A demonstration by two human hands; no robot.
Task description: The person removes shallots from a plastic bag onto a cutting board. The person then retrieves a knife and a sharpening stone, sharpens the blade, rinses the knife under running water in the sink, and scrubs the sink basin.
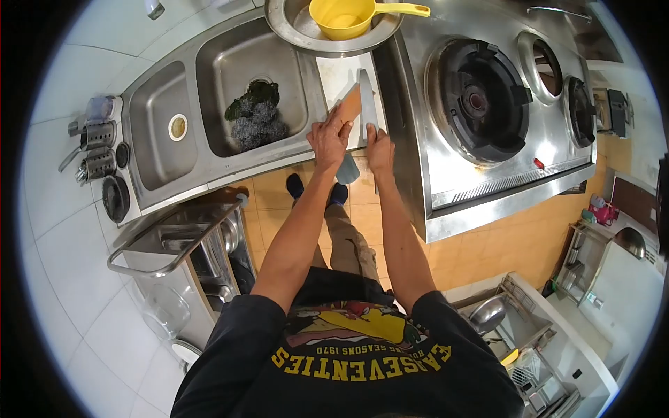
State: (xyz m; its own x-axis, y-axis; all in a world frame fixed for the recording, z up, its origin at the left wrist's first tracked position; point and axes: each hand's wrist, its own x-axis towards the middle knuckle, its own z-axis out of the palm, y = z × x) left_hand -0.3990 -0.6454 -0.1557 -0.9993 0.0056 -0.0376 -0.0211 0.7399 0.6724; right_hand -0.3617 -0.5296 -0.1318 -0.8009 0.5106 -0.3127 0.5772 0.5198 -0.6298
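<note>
My right hand [380,150] is closed around the handle of a kitchen knife [366,97], whose long grey blade points away from me. Just left of the blade lies an orange, tapered piece of food [350,104]; its exact kind is unclear. The fingers of my left hand [329,144] are bent over its near end and hold it. Both lie over a white cutting board [340,71] between the sink and the stove. Part of the orange piece is hidden under my left fingers.
Left is a double steel sink [209,76] with dark green leaves [261,97] and a dark scrubber-like bundle [259,127]. A steel basin [275,21] with a yellow dipper [341,19] stands behind the board. A gas stove [476,102] is right; a steel-railed trolley [185,261] stands lower left.
</note>
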